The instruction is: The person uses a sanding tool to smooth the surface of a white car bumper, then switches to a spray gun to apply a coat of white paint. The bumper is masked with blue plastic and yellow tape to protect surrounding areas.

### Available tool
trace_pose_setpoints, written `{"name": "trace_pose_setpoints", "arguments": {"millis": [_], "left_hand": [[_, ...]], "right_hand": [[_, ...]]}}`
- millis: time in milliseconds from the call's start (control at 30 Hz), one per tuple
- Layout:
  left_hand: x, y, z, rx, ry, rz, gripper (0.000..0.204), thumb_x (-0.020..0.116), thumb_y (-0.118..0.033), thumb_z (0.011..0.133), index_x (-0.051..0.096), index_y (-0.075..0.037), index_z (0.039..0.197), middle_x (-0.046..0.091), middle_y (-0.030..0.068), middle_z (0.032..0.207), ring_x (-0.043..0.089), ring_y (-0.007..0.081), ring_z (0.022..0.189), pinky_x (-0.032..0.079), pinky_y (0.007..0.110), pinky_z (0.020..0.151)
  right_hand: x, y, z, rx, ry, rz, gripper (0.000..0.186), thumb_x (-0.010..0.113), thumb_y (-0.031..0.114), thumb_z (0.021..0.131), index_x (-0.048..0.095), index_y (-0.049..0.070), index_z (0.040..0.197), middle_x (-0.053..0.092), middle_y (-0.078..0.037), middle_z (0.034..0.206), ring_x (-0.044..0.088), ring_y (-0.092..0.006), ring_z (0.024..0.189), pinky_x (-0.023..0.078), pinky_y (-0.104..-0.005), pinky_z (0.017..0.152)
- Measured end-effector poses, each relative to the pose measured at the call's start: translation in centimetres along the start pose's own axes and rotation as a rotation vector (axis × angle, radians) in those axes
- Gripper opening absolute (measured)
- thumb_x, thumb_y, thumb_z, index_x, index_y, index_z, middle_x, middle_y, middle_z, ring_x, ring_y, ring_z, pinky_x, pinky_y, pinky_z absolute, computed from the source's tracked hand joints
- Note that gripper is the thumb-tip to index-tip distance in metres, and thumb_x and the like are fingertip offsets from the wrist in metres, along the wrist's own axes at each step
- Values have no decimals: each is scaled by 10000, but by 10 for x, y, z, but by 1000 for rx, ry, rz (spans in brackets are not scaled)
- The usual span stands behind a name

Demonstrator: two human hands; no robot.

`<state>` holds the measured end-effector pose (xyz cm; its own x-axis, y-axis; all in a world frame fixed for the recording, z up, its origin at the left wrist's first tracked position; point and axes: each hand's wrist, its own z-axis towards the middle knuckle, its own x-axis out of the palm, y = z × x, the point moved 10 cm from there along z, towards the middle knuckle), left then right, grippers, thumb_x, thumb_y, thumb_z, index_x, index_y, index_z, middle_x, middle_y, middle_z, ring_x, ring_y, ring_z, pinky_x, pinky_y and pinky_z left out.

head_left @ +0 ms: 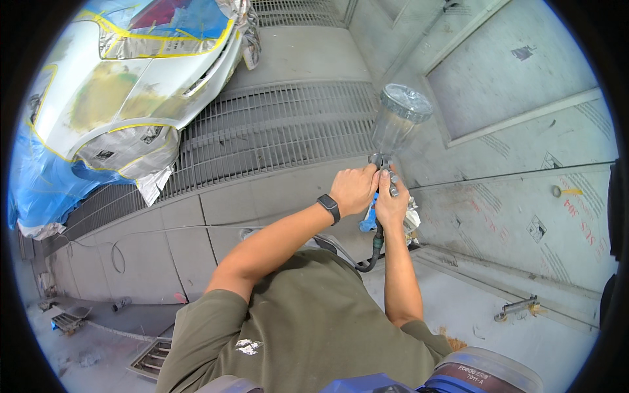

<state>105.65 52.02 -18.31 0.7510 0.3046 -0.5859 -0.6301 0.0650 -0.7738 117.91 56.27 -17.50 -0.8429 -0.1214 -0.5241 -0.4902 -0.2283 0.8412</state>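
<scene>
In front of me I hold a spray gun [386, 171] with a clear cup [394, 128] on top, closed by a grey lid. My left hand [354, 187] has its fingers curled at the gun's upper part, just below the cup, and wears a dark watch on the wrist. My right hand [392, 200] grips the gun's body beside it. A dark hose [372, 261] with a green fitting runs down from the gun toward my body. A blue object [367, 219] shows behind and below my hands, partly hidden.
A white car body [101, 95] with sanded patches and taped masking film stands at upper left. Floor grates [275, 118] run beside it. A thin hose [157, 229] crosses the floor. A metal wall [498, 216] with a panel is on the right; small metal items [69, 321] lie at lower left.
</scene>
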Motion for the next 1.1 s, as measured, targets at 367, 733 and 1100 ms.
{"name": "trace_pose_setpoints", "arguments": {"millis": [367, 733, 1100], "left_hand": [[-8, 23, 7, -151, 48, -25, 439, 395, -320, 1108, 649, 19, 994, 706, 285, 848, 658, 506, 816, 533, 588, 749], [-60, 0, 20, -34, -24, 254, 370, 530, -360, 1058, 633, -12, 987, 717, 191, 912, 718, 397, 829, 558, 519, 704], [8, -54, 21, 649, 402, 785, 193, 676, -220, 835, 716, -33, 866, 719, 113, 742, 718, 274, 686, 521, 403, 611]], "right_hand": [[20, 8, 5, 26, 48, 56, 489, 619, 320, 1062, 655, -83, 1336, 761, -252, 1157, 750, -267, 1043, 553, -374, 916], [42, -17, 20, 197, 184, 40, 443, 709, 292, 988, 709, -45, 1275, 777, -141, 962, 739, -275, 848, 546, -386, 737], [63, -7, 22, -366, 180, -103, 278, 764, 342, 863, 749, 68, 906, 758, -201, 965, 704, -434, 962, 534, -533, 794]]}}
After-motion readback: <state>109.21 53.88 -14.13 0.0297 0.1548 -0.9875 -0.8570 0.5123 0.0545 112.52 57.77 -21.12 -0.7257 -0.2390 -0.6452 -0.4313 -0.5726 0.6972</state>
